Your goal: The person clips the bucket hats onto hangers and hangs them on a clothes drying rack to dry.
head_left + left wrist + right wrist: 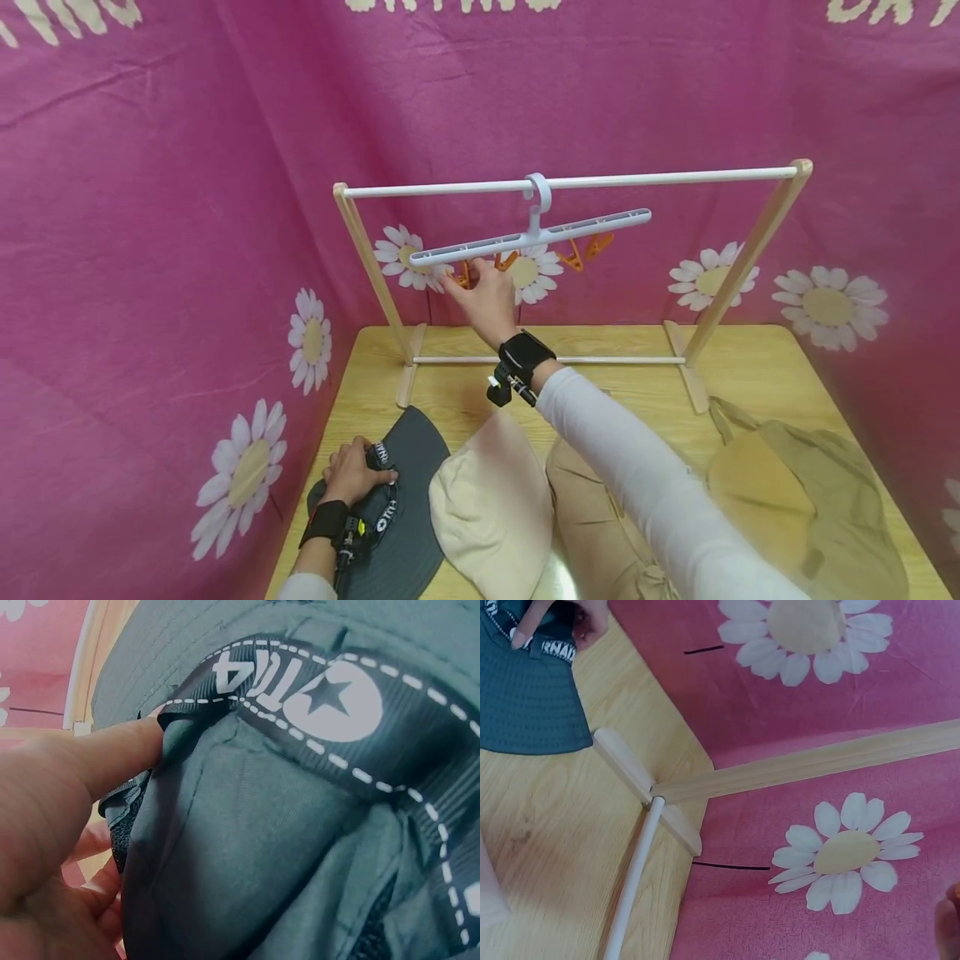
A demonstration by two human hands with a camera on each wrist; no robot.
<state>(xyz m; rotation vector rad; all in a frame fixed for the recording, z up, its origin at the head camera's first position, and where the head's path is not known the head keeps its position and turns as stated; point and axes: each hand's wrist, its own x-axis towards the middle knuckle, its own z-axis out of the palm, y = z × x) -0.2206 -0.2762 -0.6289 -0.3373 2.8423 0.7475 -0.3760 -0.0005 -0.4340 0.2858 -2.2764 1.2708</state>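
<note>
My left hand (351, 473) grips a dark grey-green bucket hat (414, 483) by its crown. In the left wrist view, the thumb lies on the hat's black ribbon band (315, 712) with white lettering, and the other fingers are behind the fabric. Up at the rack, my right hand (489, 302) pinches an orange clip (462, 277) under the left half of a pale hanger (480, 248). The hanger tilts, left end lower, and hooks over the white rail (675, 178). Another orange clip (506, 261) hangs just right of the fingers. Only fingertips show at the right wrist view's edge.
A cream hat (491, 500) lies beside the dark one, then a tan hat (600, 517) and an olive-khaki item (847, 492) at the right. Wooden posts (750, 258) hold up the rack on the table (600, 337). Pink flowered fabric (637, 92) surrounds it.
</note>
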